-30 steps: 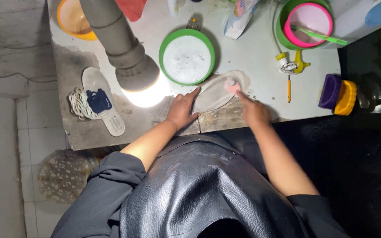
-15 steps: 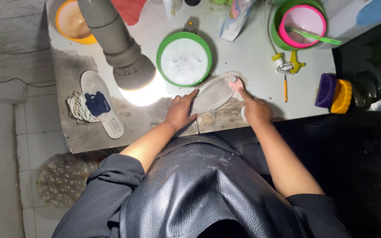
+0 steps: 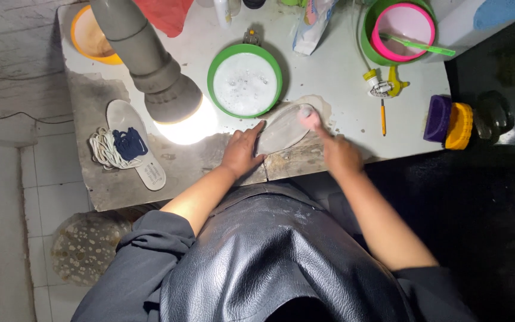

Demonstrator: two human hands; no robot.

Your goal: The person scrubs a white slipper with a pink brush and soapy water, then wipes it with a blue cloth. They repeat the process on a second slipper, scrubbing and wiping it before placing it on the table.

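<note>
Lying flat at the near edge of the tabletop point(image 3: 341, 65), a pale insole point(image 3: 281, 128) sits on a wet patch, long axis slanted up to the right. Left hand point(image 3: 242, 152) presses flat on its near end, fingers spread, nothing gripped. Right hand point(image 3: 338, 152) is closed around something small at the insole's far end; object blurred, kind unclear. Hands apart, one at each end of the insole.

Just beyond the insole: green bowl point(image 3: 244, 80) with foamy white liquid. Left of it, a grey lamp point(image 3: 150, 59) shines a bright spot onto the tabletop. Further left, a second insole point(image 3: 150, 170) with a bundle of white and blue laces point(image 3: 114, 146) lying on it. Orange bowl point(image 3: 90, 36) at the far left corner. Right side: green-and-pink bowl point(image 3: 402, 27) with a green toothbrush point(image 3: 421, 45) across it, a thin orange tool point(image 3: 382, 116), and a purple-and-yellow brush point(image 3: 448, 122) at the right edge.
</note>
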